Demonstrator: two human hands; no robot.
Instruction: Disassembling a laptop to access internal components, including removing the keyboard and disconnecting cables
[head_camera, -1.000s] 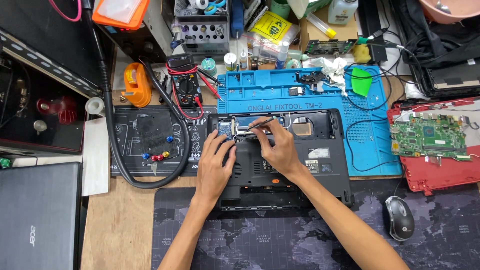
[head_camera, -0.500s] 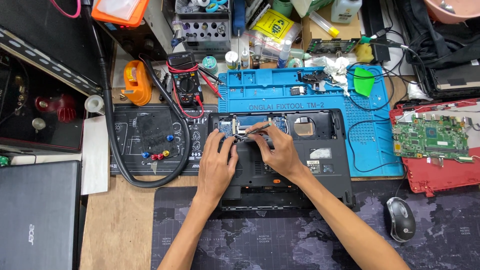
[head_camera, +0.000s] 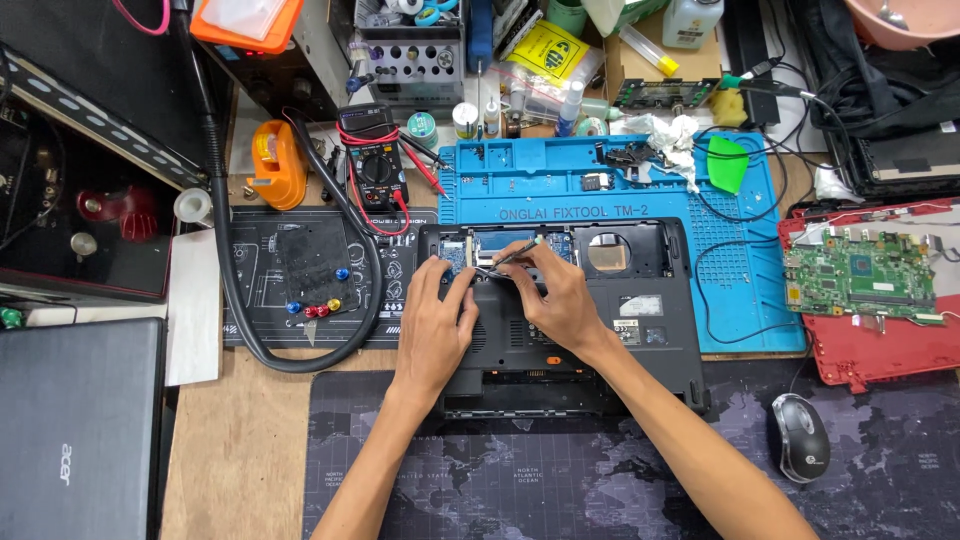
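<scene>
Multimeter (head_camera: 378, 168); mouse (head_camera: 800, 436); green circuit board (head_camera: 860, 275)

A yellow plastic packet (head_camera: 548, 52) with black print is lying at the back of the counter, beside an open brown cardboard box (head_camera: 655, 75). A small white label (head_camera: 640, 305) is sitting on the black laptop base (head_camera: 650, 330), just right of the right hand (head_camera: 560, 305). The black multimeter (head_camera: 377, 170) is showing a small grey screen at its top.

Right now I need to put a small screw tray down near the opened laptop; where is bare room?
Free: the dark map-printed desk mat between the forearms, and between the right forearm and the grey mouse. Bare wood lies left of that mat. Crowded: the blue silicone repair mat and the shelf behind it.
</scene>
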